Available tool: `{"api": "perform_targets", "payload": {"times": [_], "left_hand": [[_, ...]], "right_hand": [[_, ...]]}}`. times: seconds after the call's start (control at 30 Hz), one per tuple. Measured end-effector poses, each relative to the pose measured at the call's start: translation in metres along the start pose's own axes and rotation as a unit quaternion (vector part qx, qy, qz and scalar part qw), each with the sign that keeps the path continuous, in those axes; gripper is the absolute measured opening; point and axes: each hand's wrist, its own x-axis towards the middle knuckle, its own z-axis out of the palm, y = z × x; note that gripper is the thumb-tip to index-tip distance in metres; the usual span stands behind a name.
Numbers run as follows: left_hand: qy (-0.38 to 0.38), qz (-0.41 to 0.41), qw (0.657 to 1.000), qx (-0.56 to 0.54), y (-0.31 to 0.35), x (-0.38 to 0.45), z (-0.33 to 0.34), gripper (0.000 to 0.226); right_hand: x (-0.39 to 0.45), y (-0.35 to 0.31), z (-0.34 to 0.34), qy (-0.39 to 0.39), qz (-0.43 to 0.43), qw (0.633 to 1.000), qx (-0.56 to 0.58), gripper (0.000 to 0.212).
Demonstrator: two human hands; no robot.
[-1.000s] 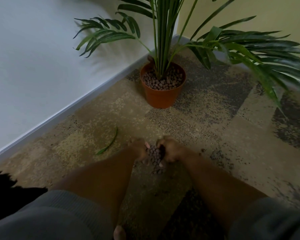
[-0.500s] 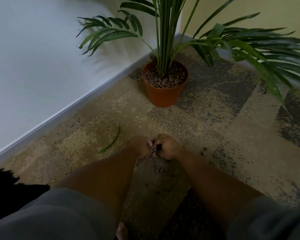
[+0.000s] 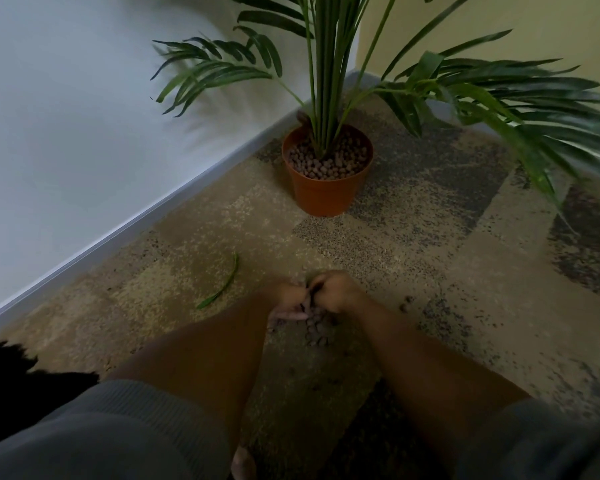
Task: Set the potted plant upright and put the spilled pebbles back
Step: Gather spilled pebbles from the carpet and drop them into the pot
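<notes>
Step in hand looks like scooping the spill; righting is done, since the plant (image 3: 326,81) stands upright in the corner, long stiff green fronds fanning over the patchy flat-pile carpet (image 3: 430,258). Its pot (image 3: 323,195) is smooth orange plastic, tapered, filled near the rim with round brown clay pebbles. Both hands work well short of it: left hand (image 3: 288,304) cupped low, right hand (image 3: 336,292) curled against it, fingers closed around a clump of spilled pebbles (image 3: 317,329), some loose beneath on the floor. Next move probably needs a tight cupped lift and carry to the pot without dribbling. One fallen leaf (image 3: 222,289) lies left.
</notes>
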Motion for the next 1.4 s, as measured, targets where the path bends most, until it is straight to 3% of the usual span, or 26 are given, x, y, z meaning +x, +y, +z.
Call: {"api": "perform_targets", "payload": {"times": [0.07,0.17,0.3,0.37,0.5,0.7,0.97,1.23,1.4], "left_hand": [[-0.045,-0.029,0.996,-0.066,0.002,-0.005,0.003,0.029],[-0.053,-0.034,0.992,-0.111,0.004,-0.006,0.002,0.047],[-0.045,-0.016,0.986,-0.160,0.005,-0.006,0.002,0.021],[-0.036,-0.018,0.985,-0.165,0.006,-0.006,0.003,0.028],[-0.033,-0.042,0.982,-0.182,0.006,-0.007,0.003,0.035],[-0.062,-0.049,0.959,-0.272,0.015,-0.017,0.000,0.032],[-0.113,-0.051,0.898,-0.422,0.022,-0.023,-0.009,0.034],[-0.049,0.011,0.795,-0.605,0.062,-0.023,-0.025,0.035],[-0.030,0.093,0.776,-0.623,0.115,-0.035,-0.035,0.035]], "right_hand": [[0.001,0.003,-0.001,0.000,0.055,0.989,0.139,0.030],[-0.001,0.003,-0.003,-0.021,0.116,0.944,0.309,0.024],[-0.004,0.003,-0.008,-0.054,0.149,0.885,0.437,0.032],[-0.006,0.003,-0.009,-0.081,0.156,0.865,0.471,0.032],[-0.009,0.005,-0.008,-0.122,0.177,0.820,0.530,0.011],[-0.008,0.005,-0.008,-0.135,0.167,0.731,0.647,0.022],[-0.002,0.001,-0.010,-0.103,0.159,0.627,0.756,0.025],[0.007,-0.017,-0.041,-0.011,0.119,0.592,0.797,0.031],[0.014,-0.041,-0.088,0.050,0.073,0.561,0.823,0.028]]}}
